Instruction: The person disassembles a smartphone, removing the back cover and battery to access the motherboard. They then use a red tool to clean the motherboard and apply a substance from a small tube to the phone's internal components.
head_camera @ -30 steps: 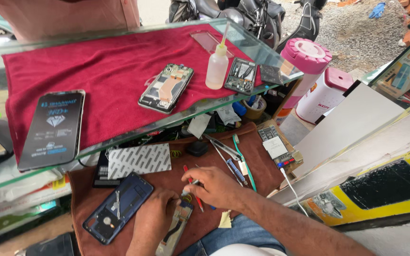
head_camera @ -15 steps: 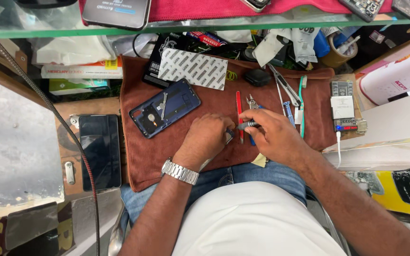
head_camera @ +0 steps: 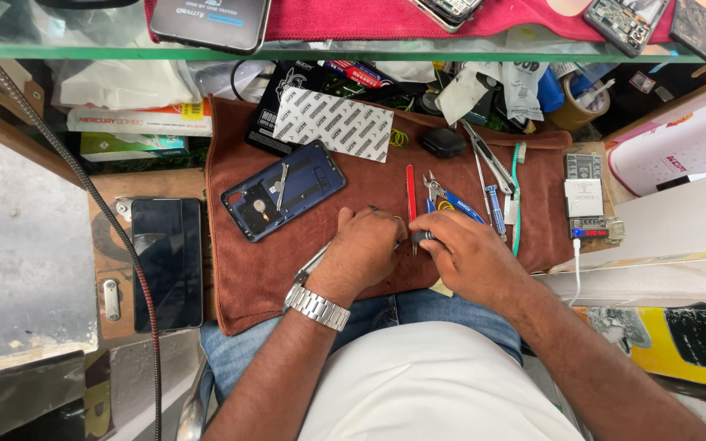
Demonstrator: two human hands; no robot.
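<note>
At the far left, a dark glass phone panel (head_camera: 167, 261) lies flat on the wooden board, just beside the edge of the brown towelling work cloth (head_camera: 247, 286); it could be scratched or knocked if an elbow were swung that way. On the cloth, an opened blue phone body with its internals bared (head_camera: 283, 189) rests tilted, near the left hand (head_camera: 367, 249), which wears a metal link watch (head_camera: 317, 306); the exposed parts could be brushed by the wrist or watch. The left hand's fingers are curled closed over a small workpiece, mostly hidden, with a thin metal strip showing below the palm. The right hand (head_camera: 467, 257) touches it, its fingertips pinched narrowly on a small dark tool tip (head_camera: 423, 237); what is gripped cannot be told exactly. A slip could drive that tip into the left fingers. Just beyond lie a red-handled tool (head_camera: 410, 189) and blue-handled cutters (head_camera: 451, 198), which small loose pieces could be lost among.
</note>
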